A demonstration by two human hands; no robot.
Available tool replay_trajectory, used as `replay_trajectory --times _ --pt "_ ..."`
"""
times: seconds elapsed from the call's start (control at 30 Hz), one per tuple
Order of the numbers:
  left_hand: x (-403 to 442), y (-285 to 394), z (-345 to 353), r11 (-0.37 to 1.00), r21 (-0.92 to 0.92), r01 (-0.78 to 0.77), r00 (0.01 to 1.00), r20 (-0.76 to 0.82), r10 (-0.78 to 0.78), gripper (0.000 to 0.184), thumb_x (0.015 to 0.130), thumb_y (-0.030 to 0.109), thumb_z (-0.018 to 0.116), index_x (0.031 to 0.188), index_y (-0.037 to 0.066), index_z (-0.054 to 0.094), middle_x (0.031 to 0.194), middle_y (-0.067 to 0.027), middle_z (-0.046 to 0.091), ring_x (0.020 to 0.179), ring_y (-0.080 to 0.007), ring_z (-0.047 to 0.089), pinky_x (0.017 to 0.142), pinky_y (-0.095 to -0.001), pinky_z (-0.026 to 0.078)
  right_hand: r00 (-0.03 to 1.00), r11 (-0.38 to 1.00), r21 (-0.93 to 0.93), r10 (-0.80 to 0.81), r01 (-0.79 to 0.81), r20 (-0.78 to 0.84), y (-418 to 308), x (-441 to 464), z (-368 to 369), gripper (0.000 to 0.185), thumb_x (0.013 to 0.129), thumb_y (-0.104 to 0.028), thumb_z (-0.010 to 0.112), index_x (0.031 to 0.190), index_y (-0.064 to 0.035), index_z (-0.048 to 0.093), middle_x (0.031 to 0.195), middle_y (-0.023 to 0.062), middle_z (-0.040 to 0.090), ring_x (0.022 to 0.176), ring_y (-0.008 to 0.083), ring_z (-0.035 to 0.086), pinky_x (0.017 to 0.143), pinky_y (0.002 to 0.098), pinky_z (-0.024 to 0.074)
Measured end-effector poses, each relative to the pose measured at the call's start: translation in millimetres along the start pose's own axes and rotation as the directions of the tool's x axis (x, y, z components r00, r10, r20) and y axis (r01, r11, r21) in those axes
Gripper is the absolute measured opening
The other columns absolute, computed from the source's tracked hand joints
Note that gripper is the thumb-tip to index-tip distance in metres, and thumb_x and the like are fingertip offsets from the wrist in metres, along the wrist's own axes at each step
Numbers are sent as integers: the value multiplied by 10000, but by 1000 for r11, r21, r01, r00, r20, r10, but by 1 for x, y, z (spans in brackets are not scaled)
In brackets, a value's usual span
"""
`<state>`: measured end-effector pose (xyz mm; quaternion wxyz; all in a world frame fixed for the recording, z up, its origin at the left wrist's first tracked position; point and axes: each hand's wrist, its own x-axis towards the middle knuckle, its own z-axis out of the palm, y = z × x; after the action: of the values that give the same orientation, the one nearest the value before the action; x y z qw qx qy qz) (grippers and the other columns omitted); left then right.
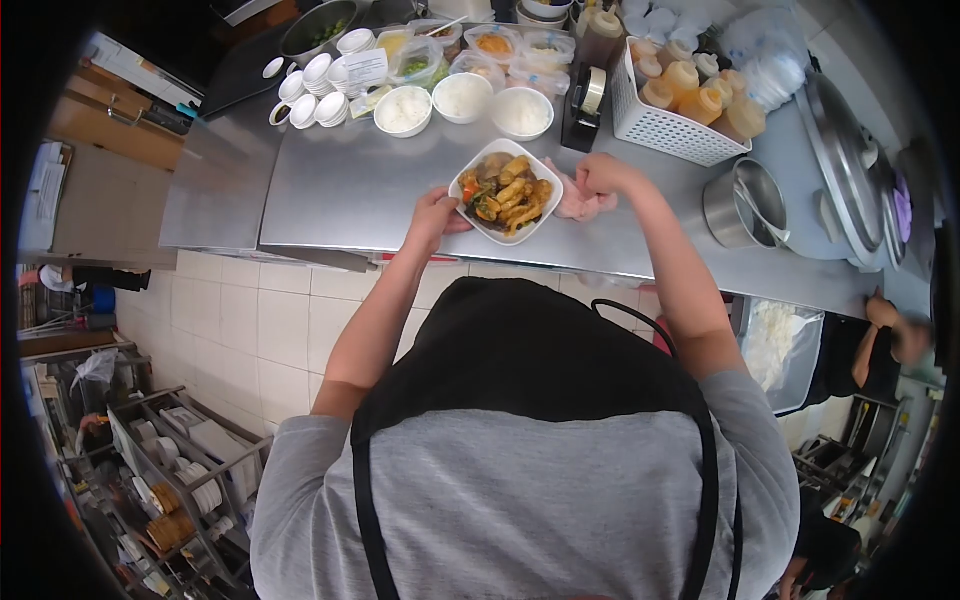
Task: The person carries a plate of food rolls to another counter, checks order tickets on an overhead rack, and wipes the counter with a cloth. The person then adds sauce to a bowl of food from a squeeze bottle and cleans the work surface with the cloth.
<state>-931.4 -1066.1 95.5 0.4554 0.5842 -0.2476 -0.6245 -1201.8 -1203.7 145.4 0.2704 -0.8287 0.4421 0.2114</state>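
A white square bowl [508,238] of stir-fried food [510,190] in brown sauce stands near the front edge of the steel counter. My left hand [436,216] grips its left side, fingers at the rim. Just right of the bowl, my right hand [606,175] has its fingers closed on a crumpled pink cloth [584,205], which lies against the counter and close to the bowl's right side. Behind the bowl is a row of round white bowls of rice [463,97].
Stacked small white cups [318,85] and lidded food tubs [495,42] line the back. A tape dispenser [583,112], a white basket [690,148] of sauce bottles and a steel pot [728,215] stand rightward. A co-worker's arm [868,345] shows at far right.
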Motion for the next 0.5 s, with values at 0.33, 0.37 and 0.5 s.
replay_trajectory --times 0.33,0.37,0.5 --pt "0 -1 -2 990 -83 115 991 85 -108 316 803 39 467 1106 -17 398 950 -148 560 781 -288 631 691 -369 559 958 704 679 -286 208 3 11 -44 33 63 733 -100 635 760 -52 604 722 13 603 661 99 558 578 249 463" --pt "-2 4 -2 984 -96 147 985 109 -137 338 797 42 470 1123 -28 408 985 -155 560 793 -290 631 696 -379 557 977 641 744 -204 187 -70 23 -62 26 71 743 -100 631 786 -52 601 740 6 596 673 88 550 594 234 460" --pt "22 -16 -16 982 -100 161 960 248 -132 369 781 25 456 1143 -36 426 1030 -178 561 806 -282 630 702 -383 556 823 596 761 278 256 -495 103 -81 33 169 783 -146 609 926 -59 585 825 33 592 730 126 552 636 270 467"
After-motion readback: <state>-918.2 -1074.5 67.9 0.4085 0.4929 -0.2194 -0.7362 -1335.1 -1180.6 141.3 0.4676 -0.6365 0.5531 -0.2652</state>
